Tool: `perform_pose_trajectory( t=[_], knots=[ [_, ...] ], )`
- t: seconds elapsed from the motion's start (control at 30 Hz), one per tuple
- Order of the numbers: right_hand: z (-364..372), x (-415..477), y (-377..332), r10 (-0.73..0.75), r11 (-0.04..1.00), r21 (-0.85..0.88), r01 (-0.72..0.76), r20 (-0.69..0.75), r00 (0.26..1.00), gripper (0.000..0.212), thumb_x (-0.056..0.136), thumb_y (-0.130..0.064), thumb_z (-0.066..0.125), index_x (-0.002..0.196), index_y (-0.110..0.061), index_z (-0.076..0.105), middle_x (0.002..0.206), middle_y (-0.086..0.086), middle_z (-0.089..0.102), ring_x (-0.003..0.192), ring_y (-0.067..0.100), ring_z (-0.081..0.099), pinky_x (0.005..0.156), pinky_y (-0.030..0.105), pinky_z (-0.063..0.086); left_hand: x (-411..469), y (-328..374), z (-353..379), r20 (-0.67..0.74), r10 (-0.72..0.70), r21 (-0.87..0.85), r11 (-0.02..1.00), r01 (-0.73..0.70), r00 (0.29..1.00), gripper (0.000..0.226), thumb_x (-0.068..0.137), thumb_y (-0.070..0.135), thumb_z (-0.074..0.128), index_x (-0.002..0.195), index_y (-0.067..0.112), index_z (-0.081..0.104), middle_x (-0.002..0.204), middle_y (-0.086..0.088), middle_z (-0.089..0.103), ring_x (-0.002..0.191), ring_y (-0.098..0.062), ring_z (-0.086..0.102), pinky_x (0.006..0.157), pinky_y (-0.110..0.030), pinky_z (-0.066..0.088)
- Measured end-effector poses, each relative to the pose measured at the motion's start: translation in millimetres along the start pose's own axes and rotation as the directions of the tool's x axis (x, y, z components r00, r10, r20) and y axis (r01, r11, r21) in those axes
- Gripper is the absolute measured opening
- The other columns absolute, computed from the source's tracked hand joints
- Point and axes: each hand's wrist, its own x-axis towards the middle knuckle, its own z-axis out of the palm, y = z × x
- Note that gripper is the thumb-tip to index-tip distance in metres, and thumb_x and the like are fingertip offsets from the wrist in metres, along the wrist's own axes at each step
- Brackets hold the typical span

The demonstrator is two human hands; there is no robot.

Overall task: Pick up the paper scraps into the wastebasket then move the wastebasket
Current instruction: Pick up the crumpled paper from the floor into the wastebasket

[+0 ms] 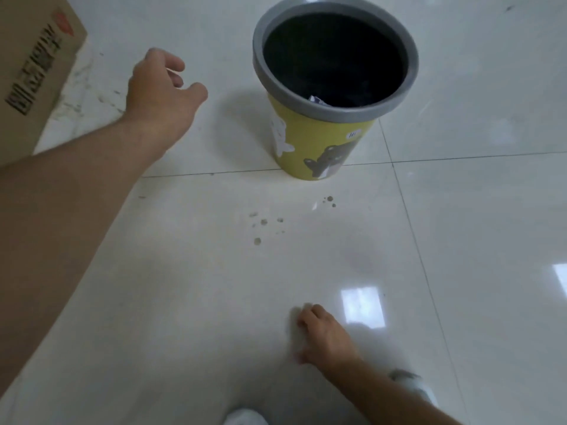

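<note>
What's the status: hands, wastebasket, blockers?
Left hand open, empty, beside wastebasket. Right hand low, curled, empty. One scrap inside. Cardboard box far left.

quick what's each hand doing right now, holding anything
Left hand: open, fingers loosely curled, holding nothing.
Right hand: fingers curled downward; grip cannot be told.

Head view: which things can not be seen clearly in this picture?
- Wastebasket contents: dark inside, its near rim hides all but one pale scrap.
- Right hand: fingers curled and blurred, so a held scrap cannot be told.
- Cardboard box: cut off by the left edge, print blurred.
- Shoes: cut off at the bottom edge.
</note>
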Motion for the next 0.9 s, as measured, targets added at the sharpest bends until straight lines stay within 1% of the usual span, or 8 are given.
perform_pose_trajectory(
  t=[0.13, 0.2, 0.33, 0.5, 0.6, 0.73, 0.8, 0.9],
  knots=[
    [0.0, 2.2, -2.9, 0.004, 0.999, -0.035, -0.007, -0.064, 0.998, 0.017, 0.085, -0.014, 0.054, 0.100, -0.014, 0.061, 0.106, 0.008, 0.059, 0.101, 0.028, 0.060, 0.070, 0.026, 0.032, -5.1, 1.3, -3.2, 0.049, 0.049, 0.039, 0.998, -0.051, 0.998, 0.053, 0.075, 0.036, 0.065, 0.124, 0.018, 0.055, 0.123, -0.006, 0.060, 0.098, -0.021, 0.060, 0.075, -0.032, 0.048],
    [-1.2, 6.4, -2.9, 0.056, 0.997, -0.052, -0.060, -0.062, 0.996, 0.019, 0.085, -0.017, 0.050, 0.098, -0.014, 0.063, 0.101, 0.009, 0.060, 0.101, 0.032, 0.062, 0.070, 0.026, 0.031, -7.1, 5.0, -3.6, 0.057, 0.053, 0.039, 0.998, -0.055, 0.997, 0.053, 0.075, 0.036, 0.065, 0.124, 0.018, 0.055, 0.124, -0.007, 0.060, 0.100, -0.023, 0.061, 0.074, -0.032, 0.047],
    [-7.0, 9.7, -3.4, 0.055, 0.989, -0.136, -0.058, -0.023, 0.998, 0.024, 0.089, -0.012, 0.048, 0.108, -0.009, 0.062, 0.118, 0.014, 0.061, 0.109, 0.033, 0.060, 0.085, 0.035, 0.046, -11.4, 12.5, -2.8, 0.068, 0.053, 0.030, 0.998, -0.055, 0.996, 0.052, 0.076, 0.035, 0.065, 0.124, 0.018, 0.055, 0.123, -0.007, 0.059, 0.094, -0.022, 0.060, 0.066, -0.032, 0.050],
    [-52.4, 15.9, -27.1, -0.014, 0.999, 0.040, 0.023, -0.203, 0.979, 0.014, 0.091, -0.012, 0.051, 0.093, -0.011, 0.064, 0.102, 0.010, 0.060, 0.093, 0.031, 0.063, 0.080, 0.038, 0.051, -14.9, 23.9, -5.6, 0.061, 0.077, 0.040, 0.996, -0.079, 0.995, 0.052, 0.073, 0.036, 0.065, 0.122, 0.018, 0.057, 0.122, -0.007, 0.061, 0.100, -0.025, 0.062, 0.083, -0.042, 0.055],
    [-112.9, 23.8, -69.1, -0.151, 0.972, 0.101, 0.211, -0.414, 0.898, 0.010, 0.091, -0.014, 0.056, 0.088, -0.012, 0.065, 0.093, 0.006, 0.061, 0.081, 0.024, 0.062, 0.074, 0.037, 0.052, -10.2, 30.1, -8.5, 0.061, 0.068, 0.030, 0.997, -0.070, 0.996, 0.050, 0.075, 0.034, 0.066, 0.122, 0.018, 0.057, 0.122, -0.007, 0.060, 0.101, -0.025, 0.062, 0.082, -0.036, 0.052],
    [-224.5, 18.5, -124.3, -0.324, 0.897, 0.017, 0.442, -0.655, 0.682, 0.006, 0.088, -0.014, 0.062, 0.082, -0.016, 0.064, 0.084, 0.000, 0.060, 0.073, 0.013, 0.054, 0.068, 0.022, 0.044, 2.1, 45.9, -15.1, 0.044, 0.081, 0.020, 0.996, -0.082, 0.996, 0.047, 0.080, 0.030, 0.067, 0.123, 0.017, 0.056, 0.122, -0.006, 0.059, 0.104, -0.025, 0.060, 0.085, -0.037, 0.050],
    [-281.8, 14.2, -136.0, -0.317, 0.885, -0.015, 0.466, -0.752, 0.578, 0.008, 0.088, -0.014, 0.064, 0.081, -0.017, 0.064, 0.084, -0.002, 0.062, 0.074, 0.009, 0.056, 0.068, 0.017, 0.045, 7.2, 55.8, -16.7, 0.027, 0.081, 0.010, 0.997, -0.081, 0.996, 0.046, 0.082, 0.030, 0.067, 0.124, 0.018, 0.054, 0.122, -0.005, 0.058, 0.104, -0.025, 0.059, 0.083, -0.036, 0.049],
    [-351.9, 22.9, -128.8, -0.160, 0.930, 0.051, 0.364, -0.836, 0.525, 0.010, 0.090, -0.016, 0.066, 0.081, -0.022, 0.064, 0.082, -0.007, 0.064, 0.068, 0.002, 0.057, 0.065, 0.012, 0.042, 11.6, 69.1, -13.5, 0.018, 0.090, 0.004, 0.996, -0.090, 0.996, 0.045, 0.086, 0.029, 0.067, 0.127, 0.018, 0.052, 0.125, -0.005, 0.056, 0.104, -0.023, 0.057, 0.081, -0.034, 0.047]
  ],
)
